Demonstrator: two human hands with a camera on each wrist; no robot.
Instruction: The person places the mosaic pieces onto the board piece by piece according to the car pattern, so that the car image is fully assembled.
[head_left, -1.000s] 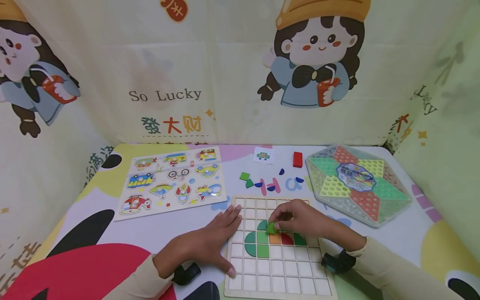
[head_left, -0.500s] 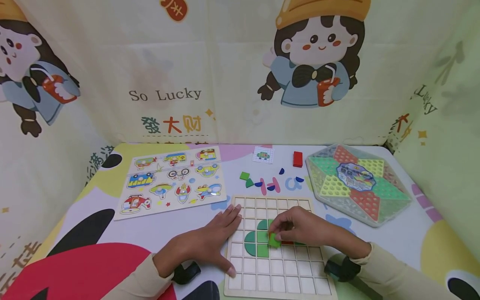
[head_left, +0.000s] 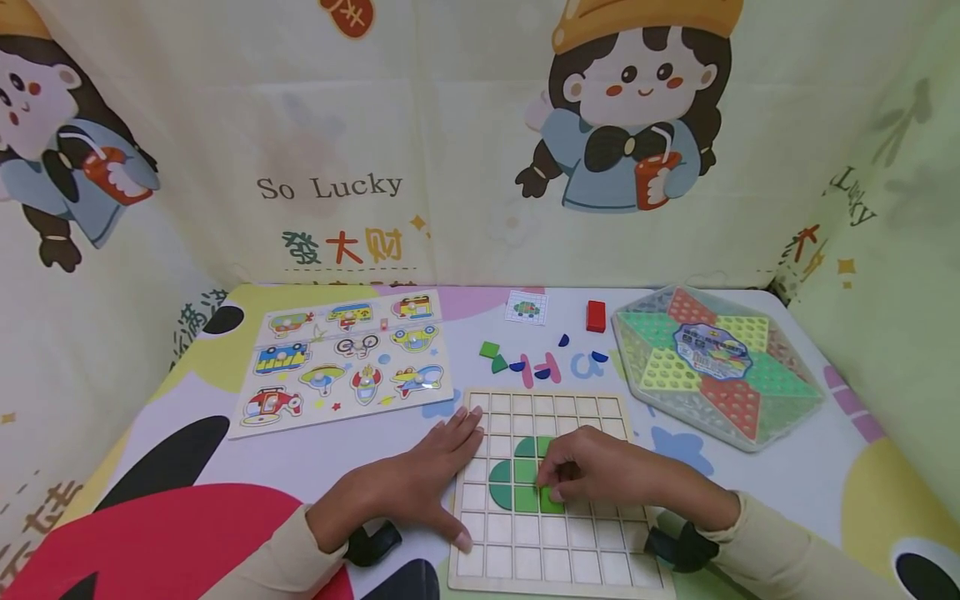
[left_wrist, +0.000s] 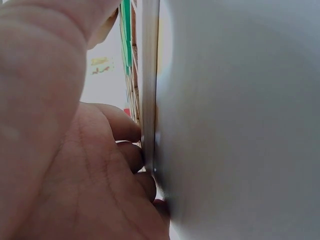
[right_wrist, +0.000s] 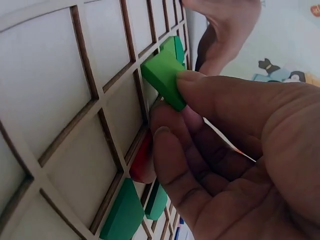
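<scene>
My right hand [head_left: 600, 468] pinches a bright green square tile [right_wrist: 164, 77] between thumb and fingers, low over the wooden grid board [head_left: 480, 568]. The tile [head_left: 553, 502] overlaps a cell right of another green square [head_left: 527, 499]. Dark green rounded tiles [head_left: 500, 497] sit in cells to the left. In the right wrist view a red tile [right_wrist: 143, 162] and dark green tiles [right_wrist: 122, 212] lie beyond my fingers; the hand hides much of these from the head view. My left hand [head_left: 416, 487] rests along the board's left edge, fingers extended and thumb apart.
Behind the board lie a green square [head_left: 489, 349], a green rounded tile [head_left: 499, 364] and several blue half-circles [head_left: 599, 357]. Further back are a pattern card [head_left: 527, 308] and a red block [head_left: 596, 317]. A vehicle puzzle [head_left: 345, 358] lies left, a hexagonal game board [head_left: 716, 367] right.
My right hand has moved the green square tile toward me, from the upper row of the pattern down beside the lower green square. The left hand stays in place.
</scene>
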